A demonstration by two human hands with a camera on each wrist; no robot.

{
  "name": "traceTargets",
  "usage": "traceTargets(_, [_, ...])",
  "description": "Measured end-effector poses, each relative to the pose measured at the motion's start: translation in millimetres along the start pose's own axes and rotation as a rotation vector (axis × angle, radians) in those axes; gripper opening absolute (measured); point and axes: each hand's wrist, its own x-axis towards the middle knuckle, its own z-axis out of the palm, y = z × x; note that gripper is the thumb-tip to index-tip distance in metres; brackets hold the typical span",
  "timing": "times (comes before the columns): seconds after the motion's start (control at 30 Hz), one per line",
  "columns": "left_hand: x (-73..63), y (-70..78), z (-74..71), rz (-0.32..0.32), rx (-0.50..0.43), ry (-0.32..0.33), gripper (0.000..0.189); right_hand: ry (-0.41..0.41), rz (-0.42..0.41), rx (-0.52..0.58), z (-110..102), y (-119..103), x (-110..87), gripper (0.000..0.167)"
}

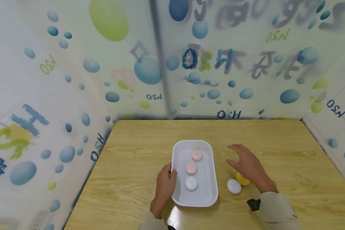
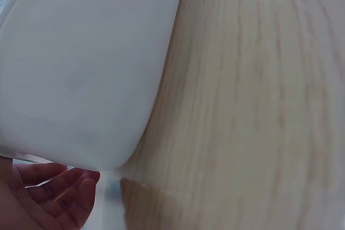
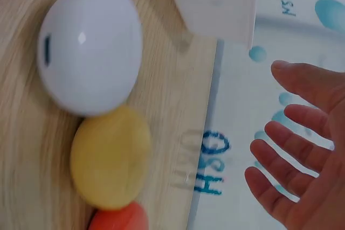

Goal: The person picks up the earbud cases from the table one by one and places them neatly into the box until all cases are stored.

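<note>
My left hand (image 1: 165, 182) grips the left rim of a white tray (image 1: 211, 166), thumb over the edge. In the left wrist view its fingers (image 2: 78, 200) curl at the rim, and the tray's outer side fills the upper left. Inside the tray lie two pink round discs, a far one (image 1: 197, 155) and a middle one (image 1: 191, 168), and a white disc (image 1: 191, 183). My right hand (image 1: 248, 164) hovers right of the tray, fingers spread and holding nothing. Below it are a glossy white disc (image 3: 91, 49) with a dark slot in its side and a yellow disc (image 3: 111, 157).
A red disc (image 3: 121, 219) shows beside the yellow one in the right wrist view; the right hand hides it in the head view. The wooden table (image 1: 132, 153) meets patterned walls (image 1: 201, 89) at the back and sides.
</note>
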Motion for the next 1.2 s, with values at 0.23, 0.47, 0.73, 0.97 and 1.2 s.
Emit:
traceTargets(0.23, [-0.6, -0.1, -0.7, 0.001, -0.008, -0.008, 0.034, -0.007, 0.009, -0.013, -8.0, 24.5, -19.7, 0.054])
traceTargets(0.47, [-0.6, -1.7, -1.1, 0.005, -0.005, -0.01, 0.034, -0.046, 0.036, -0.014, -5.6, 46.3, -37.3, 0.059])
traceTargets(0.73, [0.4, -3.7, -1.1, 0.0, -0.021, -0.021, 0.034, -0.101, 0.085, -0.03, -5.2, 70.5, -47.5, 0.067])
traceTargets(0.97, [0.6, -2.9, -1.2, 0.001, -0.016, -0.013, 0.034, -0.135, 0.109, -0.011, 1.1, 80.0, -50.9, 0.068])
traceTargets(1.2, [-0.8, -3.5, -0.9, 0.019, -0.008, -0.012, 0.034, -0.108, 0.116, -0.028, 5.0, 78.9, -54.1, 0.061])
